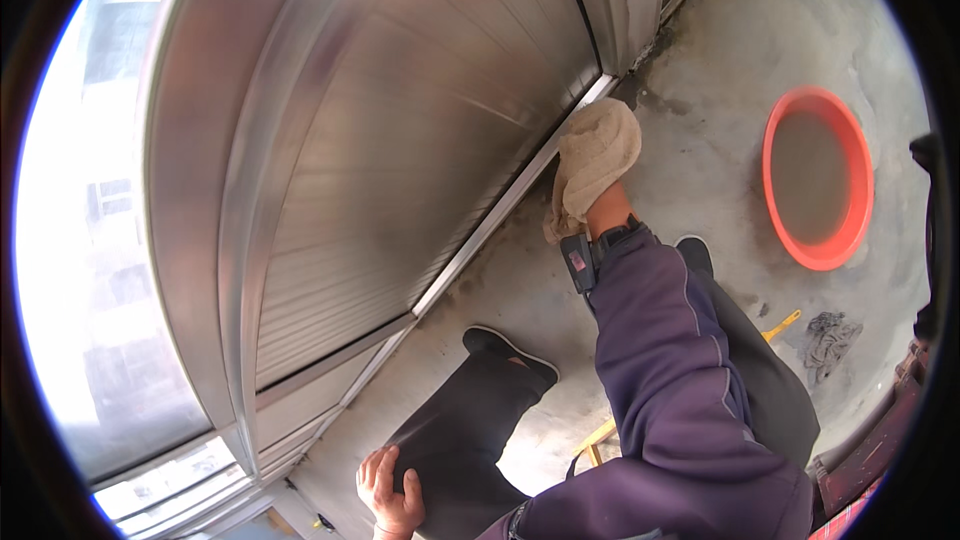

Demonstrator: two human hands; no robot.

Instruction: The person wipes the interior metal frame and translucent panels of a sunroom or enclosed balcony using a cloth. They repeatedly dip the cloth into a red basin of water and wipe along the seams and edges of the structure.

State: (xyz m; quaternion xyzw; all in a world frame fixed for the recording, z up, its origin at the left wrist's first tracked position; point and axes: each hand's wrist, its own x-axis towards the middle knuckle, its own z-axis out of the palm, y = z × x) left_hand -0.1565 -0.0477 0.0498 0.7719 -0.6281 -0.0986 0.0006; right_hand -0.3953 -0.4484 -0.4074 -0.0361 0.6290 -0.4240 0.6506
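Observation:
A beige cloth (598, 150) covers most of my right hand (609, 208), so its fingers are hidden. I have the cloth against the light metal rail (541, 157) along the bottom of a ribbed metal panel (420, 157), close to the panel's far corner. A black device is strapped to my right wrist. My left hand (391, 493) rests on my left knee, fingers spread and holding nothing.
An orange-red plastic basin (861, 199) of murky water stands on the concrete floor (720, 187) at right. Below it lie a crumpled grey rag (831, 343) and a yellow-handled tool (784, 324), partly hidden by my leg. Windows (105, 187) rise at left.

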